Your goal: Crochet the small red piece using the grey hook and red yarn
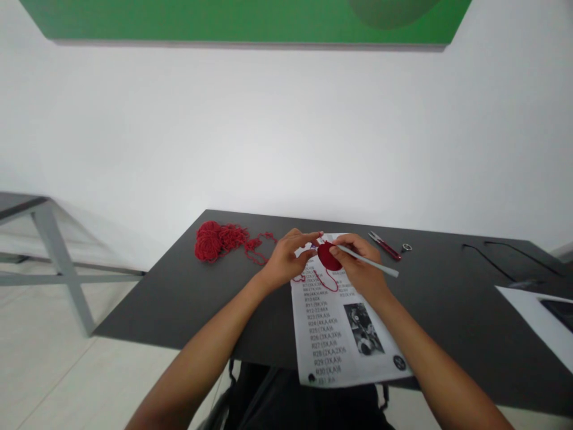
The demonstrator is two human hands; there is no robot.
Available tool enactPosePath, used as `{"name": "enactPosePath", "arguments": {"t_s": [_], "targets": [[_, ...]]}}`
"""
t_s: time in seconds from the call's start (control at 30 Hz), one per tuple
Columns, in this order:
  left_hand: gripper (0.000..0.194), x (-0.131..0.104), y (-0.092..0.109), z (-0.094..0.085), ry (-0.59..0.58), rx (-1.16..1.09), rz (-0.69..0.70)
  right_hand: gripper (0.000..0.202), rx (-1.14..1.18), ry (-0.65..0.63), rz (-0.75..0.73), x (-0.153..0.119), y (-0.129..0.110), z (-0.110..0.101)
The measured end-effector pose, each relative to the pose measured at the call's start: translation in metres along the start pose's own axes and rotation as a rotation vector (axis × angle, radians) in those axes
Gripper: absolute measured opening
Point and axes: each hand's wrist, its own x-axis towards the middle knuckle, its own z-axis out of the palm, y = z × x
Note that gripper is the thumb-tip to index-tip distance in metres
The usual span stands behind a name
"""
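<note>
A small round crocheted piece in red yarn (329, 257) is held up between my hands, above a printed sheet (320, 325). My right hand (362, 266) grips a crochet hook (373, 263) with a light grey handle; its thumb lies over the crocheted piece. Close on the left, my left hand (290, 255) has its index finger stretched out and its thumb near the piece's edge. Red yarn (299, 278) shows under that hand, and some red is at its index fingertip. The hook's tip is hidden. A loose strand hangs below the piece.
A tangled ball of red yarn (209, 242) lies at the left on the dark table (215, 310). Right of my hands are red-handled thread snips (385, 245) and a small metal ring (406, 247). Eyeglasses (490, 263) and a white sheet (532, 316) lie farther right.
</note>
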Motion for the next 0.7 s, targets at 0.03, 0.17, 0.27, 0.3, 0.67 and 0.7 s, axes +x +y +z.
{"name": "enactPosePath", "arguments": {"t_s": [0.03, 0.17, 0.27, 0.3, 0.67, 0.7], "targets": [[0.048, -0.0001, 0.0, 0.0002, -0.025, -0.003, -0.01, 0.013, 0.046, 0.005, 0.044, 0.0006, -0.0001, 0.0002], [0.05, -0.0012, -0.0004, 0.001, -0.078, 0.034, -0.009, 0.02, 0.184, 0.031, 0.137, 0.0033, 0.002, 0.0014], [0.046, -0.0019, -0.001, 0.0017, -0.082, 0.065, 0.015, 0.021, 0.21, 0.034, 0.146, 0.0037, 0.0036, 0.002], [0.046, -0.002, -0.001, 0.002, -0.079, 0.068, 0.024, 0.021, 0.212, 0.029, 0.142, 0.0034, 0.0041, 0.002], [0.029, -0.0011, 0.005, 0.0054, 0.031, -0.103, -0.064, 0.023, 0.237, 0.039, 0.1, -0.0016, 0.0087, 0.0057], [0.03, -0.0013, 0.0057, 0.0053, 0.035, -0.148, -0.097, 0.023, 0.237, 0.04, 0.095, -0.0022, 0.0084, 0.0065]]}}
